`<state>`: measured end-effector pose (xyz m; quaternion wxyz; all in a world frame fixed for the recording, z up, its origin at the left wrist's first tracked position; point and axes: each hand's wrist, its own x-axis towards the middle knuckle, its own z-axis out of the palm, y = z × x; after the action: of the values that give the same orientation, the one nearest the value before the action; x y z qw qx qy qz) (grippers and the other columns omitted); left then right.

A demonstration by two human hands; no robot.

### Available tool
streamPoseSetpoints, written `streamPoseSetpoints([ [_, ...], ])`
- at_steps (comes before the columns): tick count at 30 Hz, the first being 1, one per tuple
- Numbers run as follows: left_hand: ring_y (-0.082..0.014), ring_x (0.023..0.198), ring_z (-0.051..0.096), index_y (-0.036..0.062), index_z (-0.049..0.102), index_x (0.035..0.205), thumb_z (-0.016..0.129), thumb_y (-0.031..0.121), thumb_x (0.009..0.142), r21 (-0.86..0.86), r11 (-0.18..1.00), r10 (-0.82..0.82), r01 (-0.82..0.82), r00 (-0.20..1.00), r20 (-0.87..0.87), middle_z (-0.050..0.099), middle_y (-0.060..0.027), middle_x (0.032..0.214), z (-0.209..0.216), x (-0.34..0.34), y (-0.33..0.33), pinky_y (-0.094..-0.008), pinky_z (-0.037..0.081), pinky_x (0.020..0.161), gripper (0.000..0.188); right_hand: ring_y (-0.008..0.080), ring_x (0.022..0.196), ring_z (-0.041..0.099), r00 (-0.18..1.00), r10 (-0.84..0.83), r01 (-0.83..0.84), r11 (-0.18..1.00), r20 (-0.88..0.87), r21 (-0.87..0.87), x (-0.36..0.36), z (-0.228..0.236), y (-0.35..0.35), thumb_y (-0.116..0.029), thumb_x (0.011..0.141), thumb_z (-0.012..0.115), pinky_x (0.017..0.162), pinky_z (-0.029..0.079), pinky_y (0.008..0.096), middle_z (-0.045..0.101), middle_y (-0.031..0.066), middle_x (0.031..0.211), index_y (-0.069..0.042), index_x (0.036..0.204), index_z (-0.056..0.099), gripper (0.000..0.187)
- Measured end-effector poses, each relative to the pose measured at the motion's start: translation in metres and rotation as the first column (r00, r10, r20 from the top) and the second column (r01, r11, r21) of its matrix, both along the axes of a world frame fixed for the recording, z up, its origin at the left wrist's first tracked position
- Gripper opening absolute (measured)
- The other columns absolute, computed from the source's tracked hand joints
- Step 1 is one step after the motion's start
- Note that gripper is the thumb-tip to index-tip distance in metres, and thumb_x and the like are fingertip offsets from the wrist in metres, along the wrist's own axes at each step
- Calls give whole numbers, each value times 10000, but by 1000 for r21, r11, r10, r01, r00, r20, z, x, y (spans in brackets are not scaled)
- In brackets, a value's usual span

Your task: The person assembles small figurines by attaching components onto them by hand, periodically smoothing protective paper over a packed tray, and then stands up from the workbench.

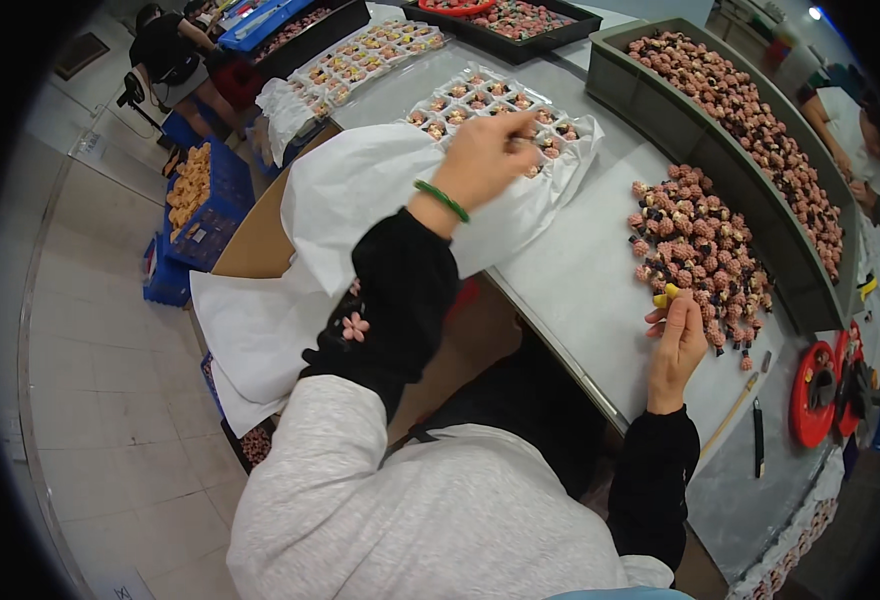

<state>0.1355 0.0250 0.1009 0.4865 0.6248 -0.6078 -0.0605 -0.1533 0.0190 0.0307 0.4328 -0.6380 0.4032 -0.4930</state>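
Note:
My left hand point(488, 158), with a green bangle point(442, 201) at the wrist, is over a white compartment tray point(585, 135) filled with small pink, bumpy-headed figurines point(457, 117). Its fingers are bent but smeared by motion, so anything between them is hidden. At the near-left edge of a loose figurine pile point(705, 240), my right hand point(676, 345) has its fingers curled together, with yellow covers point(666, 296) on the tips. What that pinch holds, if anything, I cannot make out. White sheet material point(360, 180) spreads from under the tray over the table's left edge.
A long grey bin point(720, 150) full of similar figurines borders the pile. A black pen-like tool point(759, 438), a thin stick point(728, 418) and a red round dish point(813, 395) lie to the right. Blue crates point(215, 215) stand on the floor at left. Other people work beyond.

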Motion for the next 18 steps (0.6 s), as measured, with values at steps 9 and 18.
streamPoseSetpoints([
  [9, -297, 782, 534, 16, 526, 916, 553, 65, 741, 200, 959, 70, -199, 855, 514, 590, -134, 907, -84, 51, -4, -377, 406, 752, 183, 65, 611, 497, 995, -59, 50, 992, -77, -114, -4, -4, 2, -157, 919, 450, 520, 389, 182, 586, 40, 776, 22, 998, 573, 231],
  [18, -361, 1324, 48, -31, 161, 1354, 263, 631, 829, 466, 763, 90, -448, 788, 609, 153, -177, 1424, -89, 27, 0, -550, 69, 1026, 851, 56, 587, 477, 976, -205, 210, 975, 72, -72, -23, 10, -14, -159, 915, 461, 521, 381, 177, 581, 21, 769, 11, 973, 585, 219],
])
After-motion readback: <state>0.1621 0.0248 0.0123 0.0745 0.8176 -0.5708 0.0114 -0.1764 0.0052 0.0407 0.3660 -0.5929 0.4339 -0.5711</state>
